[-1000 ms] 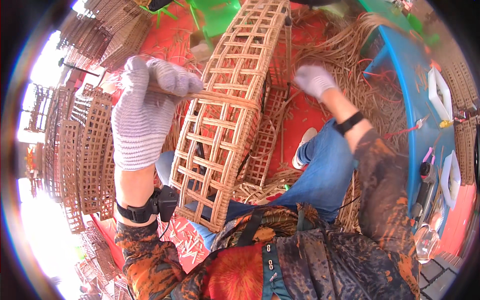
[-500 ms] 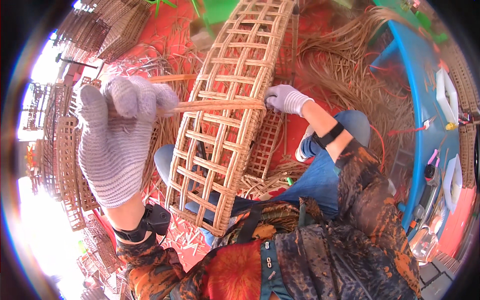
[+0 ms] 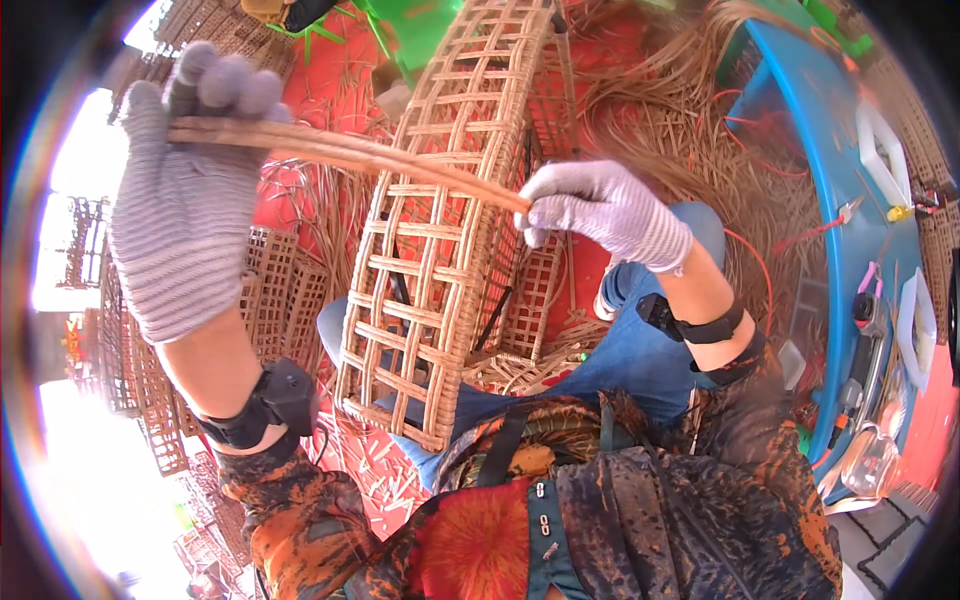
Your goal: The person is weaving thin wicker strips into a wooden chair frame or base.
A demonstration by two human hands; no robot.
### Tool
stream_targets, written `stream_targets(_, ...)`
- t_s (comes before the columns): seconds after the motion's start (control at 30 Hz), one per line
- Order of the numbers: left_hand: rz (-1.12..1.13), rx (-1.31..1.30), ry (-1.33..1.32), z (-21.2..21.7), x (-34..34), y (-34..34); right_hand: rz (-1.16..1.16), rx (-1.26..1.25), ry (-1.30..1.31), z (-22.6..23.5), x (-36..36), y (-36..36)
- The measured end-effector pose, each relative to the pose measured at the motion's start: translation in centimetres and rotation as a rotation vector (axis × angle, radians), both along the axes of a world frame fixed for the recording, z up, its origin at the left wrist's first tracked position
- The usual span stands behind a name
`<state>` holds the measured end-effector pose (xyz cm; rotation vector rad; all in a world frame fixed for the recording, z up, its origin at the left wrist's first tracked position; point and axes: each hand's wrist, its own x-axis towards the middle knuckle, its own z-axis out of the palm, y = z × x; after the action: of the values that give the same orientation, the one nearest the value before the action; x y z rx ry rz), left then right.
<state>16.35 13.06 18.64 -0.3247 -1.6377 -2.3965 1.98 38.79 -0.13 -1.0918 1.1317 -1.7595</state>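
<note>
**Cane strip held taut across a woven lattice frame**

Across the lap of the seated person, a tall tan woven rattan lattice frame (image 3: 445,230) is propped, its lower end resting on the blue-trousered thighs and its upper end leaning away toward the top of the view. In front of it a long thin brown cane strip (image 3: 350,153) is stretched, running from upper left down to the right. Its left end is clenched in the left hand (image 3: 185,210), gloved in grey knit and raised high at the left of the view, with the fingers curled over the strip. Its right end is pinched in the grip of the right hand (image 3: 605,212), also gloved in grey knit, which is held just beside the frame's right edge. Black bands are worn on both wrists. More flat woven lattice panels (image 3: 285,300) are stacked to the left and behind the frame. Loose dry straw-coloured cane fibres (image 3: 680,130) are heaped on the red floor at upper right. A blue curved-edged bench (image 3: 835,200) carrying small tools is seen at the right.
</note>
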Motion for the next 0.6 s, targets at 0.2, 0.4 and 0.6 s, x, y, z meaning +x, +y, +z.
stream_targets(0.2, 0.248, -0.079, 0.019, 1.7, 0.4, -7.5, -0.204, 0.065, 0.141, 1.2, -0.6, 2.5)
stream_targets(0.4, 0.075, 0.084, -0.051, -0.8, 1.3, -11.3, -0.275, 0.058, 0.165, 1.9, 1.4, 2.8)
stream_targets(0.6, 0.368, 0.067, -0.058, -0.4, 1.4, -7.6, -0.182, 0.061, 0.217, 3.2, 2.9, 1.4)
